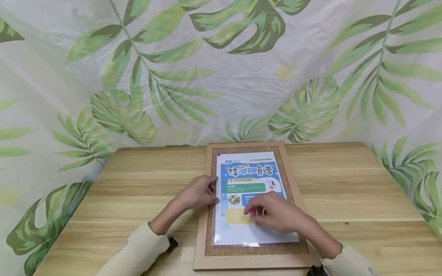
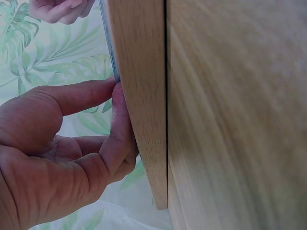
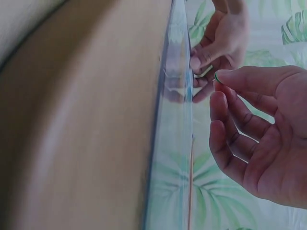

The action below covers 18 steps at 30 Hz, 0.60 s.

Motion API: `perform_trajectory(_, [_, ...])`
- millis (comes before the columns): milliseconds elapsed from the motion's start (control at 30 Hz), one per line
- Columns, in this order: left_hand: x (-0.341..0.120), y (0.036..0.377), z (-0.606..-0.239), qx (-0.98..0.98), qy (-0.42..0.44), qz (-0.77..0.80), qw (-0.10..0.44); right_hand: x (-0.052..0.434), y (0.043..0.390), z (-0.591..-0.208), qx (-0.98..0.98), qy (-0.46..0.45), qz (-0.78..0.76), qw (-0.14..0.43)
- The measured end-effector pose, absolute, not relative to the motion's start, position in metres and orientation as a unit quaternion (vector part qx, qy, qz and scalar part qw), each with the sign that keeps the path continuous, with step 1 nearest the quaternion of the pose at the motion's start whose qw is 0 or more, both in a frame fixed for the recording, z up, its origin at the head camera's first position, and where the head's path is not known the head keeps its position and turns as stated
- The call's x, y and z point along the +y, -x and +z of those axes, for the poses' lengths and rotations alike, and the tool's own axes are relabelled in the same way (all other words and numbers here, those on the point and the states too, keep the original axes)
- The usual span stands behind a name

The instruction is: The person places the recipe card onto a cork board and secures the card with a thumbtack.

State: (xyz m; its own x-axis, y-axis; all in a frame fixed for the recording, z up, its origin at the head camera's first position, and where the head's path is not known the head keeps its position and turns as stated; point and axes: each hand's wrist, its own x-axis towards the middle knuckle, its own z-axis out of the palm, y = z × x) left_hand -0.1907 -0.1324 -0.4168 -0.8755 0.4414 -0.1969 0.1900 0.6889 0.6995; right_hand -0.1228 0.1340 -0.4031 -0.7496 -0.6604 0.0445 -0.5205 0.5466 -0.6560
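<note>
A cork board (image 1: 259,251) in a wooden frame (image 1: 255,262) lies on the table, bearing a printed poster (image 1: 257,234) with a glossy clear surface. Along the poster's left edge, my left hand (image 1: 198,191) rests its thumb and fingertips, spread apart; the left wrist view has the fingertips at the sheet's edge beside the frame. Over the poster's lower half, my right hand (image 1: 276,212) pinches a small green thumbtack (image 3: 218,77) between thumb and forefinger, its short point showing. A purple thumbtack (image 1: 218,155) and a yellow thumbtack (image 1: 271,152) sit at the poster's top corners.
The wooden table (image 1: 138,184) extends on both sides of the board. Behind its far edge hangs a leaf-patterned cloth (image 1: 221,76), which also runs down both sides. A black strap end (image 1: 172,244) sticks out at the left sleeve (image 1: 138,249).
</note>
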Motion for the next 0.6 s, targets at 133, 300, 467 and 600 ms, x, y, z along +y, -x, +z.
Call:
perform_trajectory(133, [-0.133, 0.192, -0.417, 0.900, -0.180, 0.355, 0.179, 0.124, 0.122, -0.404, 0.867, 0.350, -0.336, 0.113])
perform_trajectory(300, [-0.132, 0.193, -0.417, 0.900, -0.183, 0.353, 0.177, 0.112, 0.120, -0.405, 0.866, 0.355, -0.330, 0.120])
perform_trajectory(467, [-0.132, 0.193, -0.417, 0.903, -0.179, 0.351, 0.172, 0.100, 0.117, -0.410, 0.862, 0.359, -0.336, 0.126])
perform_trajectory(600, [-0.131, 0.192, -0.418, 0.907, -0.174, 0.345, 0.168, 0.091, 0.114, -0.415, 0.855, 0.367, -0.344, 0.127])
